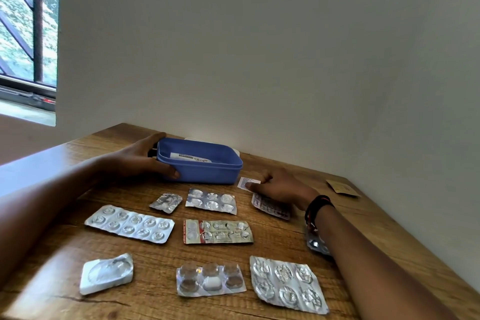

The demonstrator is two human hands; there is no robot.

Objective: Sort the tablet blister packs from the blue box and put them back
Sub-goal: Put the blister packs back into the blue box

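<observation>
The blue box (205, 171) stands open at the far middle of the wooden table, with a white pack (191, 157) lying inside. My left hand (135, 157) grips the box's left end, thumb on its front wall. My right hand (281, 186) rests palm down just right of the box, its fingertips on a small white pack (244, 182) and its palm over a purple-printed blister pack (272, 207). Several silver blister packs lie spread in rows in front: a long one (130, 223), a red-edged one (217, 232), a clear one with one white tablet (210, 279).
A white wall runs close behind the table. A brown paper sachet (342, 187) lies at the far right edge. Another blister pack (317, 243) is partly hidden under my right forearm. A window (27, 28) is at the upper left.
</observation>
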